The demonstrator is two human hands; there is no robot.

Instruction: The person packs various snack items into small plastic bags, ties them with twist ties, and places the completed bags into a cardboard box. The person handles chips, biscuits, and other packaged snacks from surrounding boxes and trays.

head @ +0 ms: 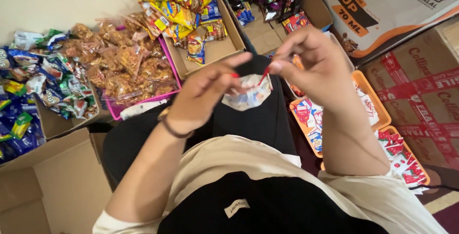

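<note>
A person's 2 bare hands meet above a dark-clothed lap, seen from a head-worn camera looking down. The left hand [203,95], a dark band at its wrist, is closed with thumb and forefinger pinched on one end of a thin red strip [264,75]; the right hand [311,64] is closed in a matching pinch on the other end. The strip runs roughly left to right between the 2 pinches, slanting slightly upward toward the right hand. Just below it, touching the fingertips of both hands, hangs a small clear plastic pouch [248,95] with pale printed contents, its mouth gathered up toward the strip. The pouch lies between the hands, about equally near to each.

Farther out on the right sit 2 orange plastic trays [377,107] filled with small red-and-white sachets [311,119]. To the left, a pink tray [117,112] holds clear bags of golden-brown snacks [124,62], and beyond it lies a heap of blue and green foil packets [33,86]. Ahead, an open brown cardboard box [215,52] carries yellow snack packets [179,11]. Printed cartons [420,95] stand at the far right.
</note>
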